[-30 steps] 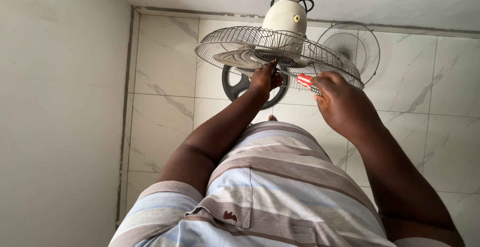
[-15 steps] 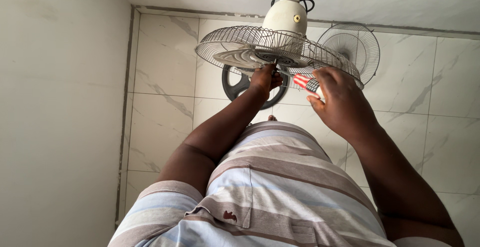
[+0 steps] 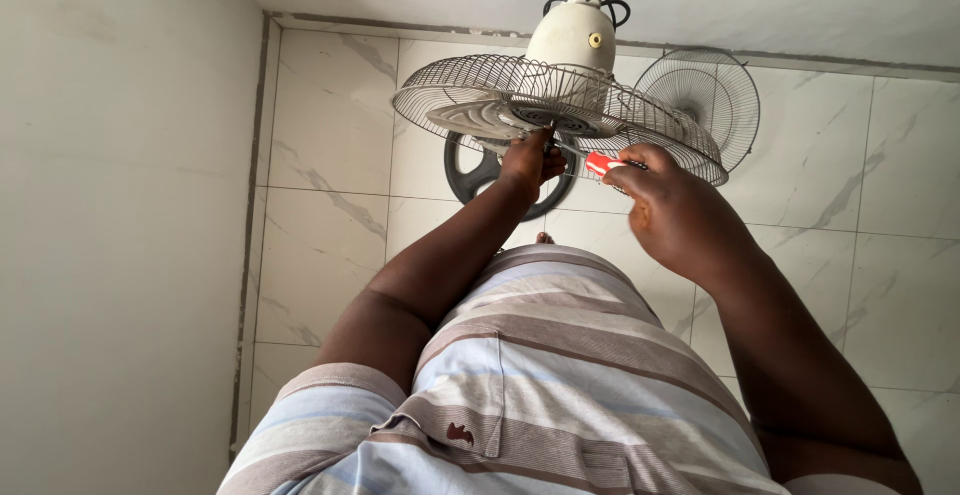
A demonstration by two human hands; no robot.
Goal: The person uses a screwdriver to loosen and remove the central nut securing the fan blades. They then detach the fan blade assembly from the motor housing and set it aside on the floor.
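the red-handled screwdriver [image 3: 603,164] lies nearly level, its long axis pointing left toward the fan hub [image 3: 545,118]; only the handle's red end shows. the right hand [image 3: 672,205] is closed around it. the left hand [image 3: 530,159] pinches the hub under the wire guard [image 3: 480,90]. a loose guard [image 3: 705,90] lies on the tiled floor [image 3: 330,155].

We saw a detached round wire grille [image 3: 700,105] leaning against the marbled white tile floor [image 3: 330,165] beyond the striped shirt [image 3: 540,375]. A plain cream wall [image 3: 110,225] ran left of that shirt, and a dark round base [image 3: 470,170] lay above it.
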